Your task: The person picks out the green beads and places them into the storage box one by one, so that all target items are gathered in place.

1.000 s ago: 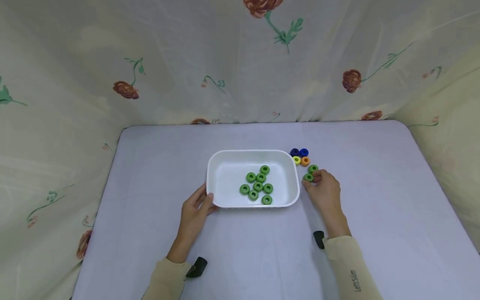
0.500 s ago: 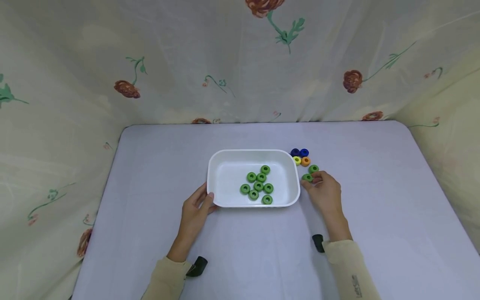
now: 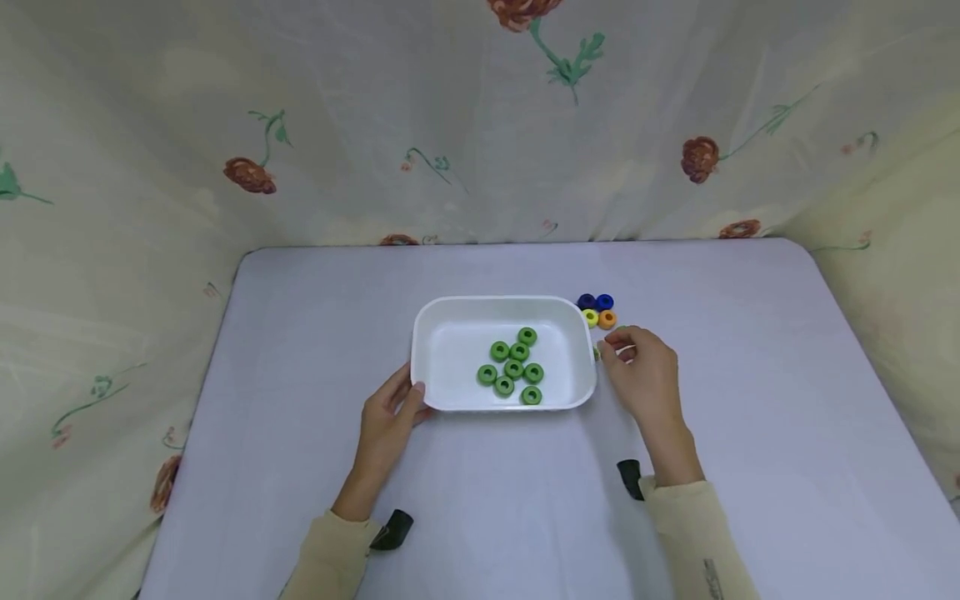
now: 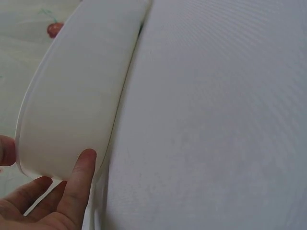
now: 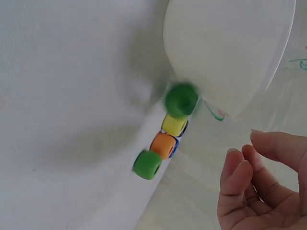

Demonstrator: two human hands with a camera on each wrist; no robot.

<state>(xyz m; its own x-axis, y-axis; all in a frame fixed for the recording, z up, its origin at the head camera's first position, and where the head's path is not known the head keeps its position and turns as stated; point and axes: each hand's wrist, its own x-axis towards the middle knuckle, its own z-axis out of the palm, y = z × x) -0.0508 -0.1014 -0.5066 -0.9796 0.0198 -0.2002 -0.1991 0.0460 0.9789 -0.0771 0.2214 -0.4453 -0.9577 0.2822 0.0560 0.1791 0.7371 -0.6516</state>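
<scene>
My left hand grips the left front corner of a white plastic tray; in the left wrist view its fingers lie along the tray's outer wall. Several green ring-shaped beads sit inside. My right hand is just off the tray's right side, thumb and fingers apart, loosely curled. A loose green bead shows blurred beside the tray in the right wrist view, separate from the fingertips. Another green bead sits on the table, mostly hidden by my hand in the head view.
Past the tray's right back corner, two blue beads, a yellow bead and an orange bead stand close together. A pale cloth covers the table. Flowered fabric hangs behind it.
My right hand has moved slightly left, taking one green bead from beside the other toward the tray, and its fingers have parted from that bead. My left hand keeps its grip on the tray.
</scene>
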